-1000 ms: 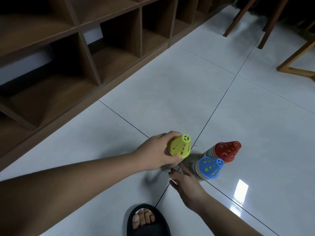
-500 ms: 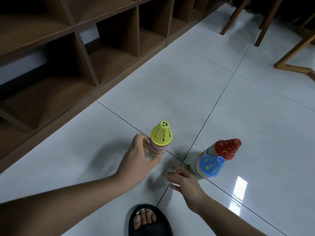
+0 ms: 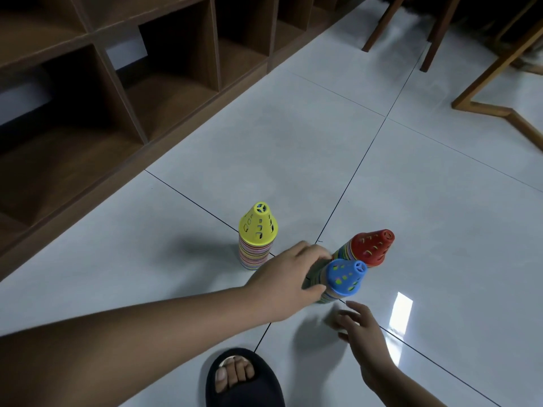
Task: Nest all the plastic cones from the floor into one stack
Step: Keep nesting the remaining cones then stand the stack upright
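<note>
Three stacks of plastic cones stand on the white tiled floor [image 3: 293, 142], in the lower middle of the view. The step in hand looks like joining stacks. The left hand [image 3: 286, 282] reaches in from eight o'clock and grips the lower part of the blue-topped stack [image 3: 343, 279]. Its fingers curl behind the stack and its thumb wraps the near side.

The red-topped stack [image 3: 370, 247] leans just beside the blue one at one o'clock. Whether the two touch lower down is hidden by the left hand. The yellow-topped stack [image 3: 258, 235] stands upright and apart at ten o'clock from the blue one, with nothing touching it.

The right hand [image 3: 360, 321] hovers low over the floor at five o'clock from the blue stack. Its fingers are spread and relaxed, and it holds nothing.

A foot in a black slipper [image 3: 264, 386] sits at six o'clock. A wooden shelf unit [image 3: 97, 54] runs along the left, and wooden furniture legs [image 3: 379, 27] stand at one o'clock in the far corner.

The task looks well along, with three stacks left to merge into one. The next move likely calls for lifting the blue stack straight up so its loose cones stay together. It then has to be lowered squarely over the tip of another stack. The free right hand could steady the stack that receives it, since tall stacks of cones tip easily.
</note>
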`<state>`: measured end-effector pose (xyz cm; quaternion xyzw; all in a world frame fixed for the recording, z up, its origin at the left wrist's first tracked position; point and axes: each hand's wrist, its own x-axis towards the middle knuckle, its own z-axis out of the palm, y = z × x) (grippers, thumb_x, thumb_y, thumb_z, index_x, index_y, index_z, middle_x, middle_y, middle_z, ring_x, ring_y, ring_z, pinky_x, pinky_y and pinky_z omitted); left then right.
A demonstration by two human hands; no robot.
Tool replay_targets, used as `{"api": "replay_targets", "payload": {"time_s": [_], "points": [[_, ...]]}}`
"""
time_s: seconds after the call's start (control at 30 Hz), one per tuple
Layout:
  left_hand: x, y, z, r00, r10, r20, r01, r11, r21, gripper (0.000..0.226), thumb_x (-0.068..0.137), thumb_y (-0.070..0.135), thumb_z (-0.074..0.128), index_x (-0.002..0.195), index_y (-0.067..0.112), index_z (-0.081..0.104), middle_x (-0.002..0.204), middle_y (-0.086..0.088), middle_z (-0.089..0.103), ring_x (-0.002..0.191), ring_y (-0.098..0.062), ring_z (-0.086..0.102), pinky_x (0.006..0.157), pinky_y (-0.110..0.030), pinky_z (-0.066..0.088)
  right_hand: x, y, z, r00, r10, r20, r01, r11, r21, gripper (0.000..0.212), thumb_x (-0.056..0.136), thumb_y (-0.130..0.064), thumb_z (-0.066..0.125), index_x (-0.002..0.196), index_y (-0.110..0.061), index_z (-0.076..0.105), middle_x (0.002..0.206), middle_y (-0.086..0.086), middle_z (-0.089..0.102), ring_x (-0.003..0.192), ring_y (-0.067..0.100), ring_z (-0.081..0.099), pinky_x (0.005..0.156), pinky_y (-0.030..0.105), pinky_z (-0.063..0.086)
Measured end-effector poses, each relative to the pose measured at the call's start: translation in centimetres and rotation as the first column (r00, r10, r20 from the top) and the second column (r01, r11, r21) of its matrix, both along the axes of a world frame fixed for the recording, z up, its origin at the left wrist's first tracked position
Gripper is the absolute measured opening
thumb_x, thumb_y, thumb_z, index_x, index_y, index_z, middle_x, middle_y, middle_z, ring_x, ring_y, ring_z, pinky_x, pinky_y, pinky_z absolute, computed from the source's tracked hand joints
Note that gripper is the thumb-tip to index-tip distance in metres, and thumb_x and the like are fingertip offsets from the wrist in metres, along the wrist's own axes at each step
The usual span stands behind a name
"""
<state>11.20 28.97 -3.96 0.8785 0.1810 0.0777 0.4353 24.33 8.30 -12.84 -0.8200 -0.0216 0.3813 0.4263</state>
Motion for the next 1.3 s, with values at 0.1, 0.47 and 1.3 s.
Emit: {"api": "replay_targets", "payload": {"time_s": [0.1,0.47,1.3], "points": [[2.4,-0.8,0.8,0.991,-0.131,0.008,0.129,0.986,0.108,0.068,0.094,0.023,0.07,0.155,0.038,0.045,0.16,0.015,0.038,0.142,-0.018,0.046,0.116,-0.04,0.043,0.1,1.1,0.2,0.999,0.041,0.037,-0.041,0.999,0.019,0.037,0.095,-0.008,0.062,0.121,-0.035,0.065,0.115,-0.004,0.073,0.102,0.024,0.073,0.094,0.048,0.06],[2.9,-0.4,2.5,0.995,-0.08,-0.063,0.092,0.97,0.224,0.032,0.1,0.037,0.067,0.13,0.03,0.063,0.126,0.009,0.062,0.111,-0.018,0.057,0.086,-0.032,0.045,0.1,3.1,0.7,0.994,0.107,0.026,-0.109,0.992,0.069,0.043,0.095,-0.007,0.057,0.119,-0.042,0.064,0.106,0.0,0.076,0.096,0.025,0.074,0.093,0.047,0.06],[0.1,2.4,10.6,0.932,0.218,0.291,-0.244,0.968,0.054,0.027,0.096,0.033,0.075,0.121,0.03,0.065,0.116,0.016,0.068,0.108,-0.006,0.063,0.088,-0.028,0.052,0.2,8.5,8.1,0.991,0.011,-0.136,0.048,0.904,0.425,0.04,0.098,0.001,0.055,0.132,-0.017,0.066,0.121,0.02,0.074,0.109,0.038,0.071,0.093,0.045,0.057]]}}
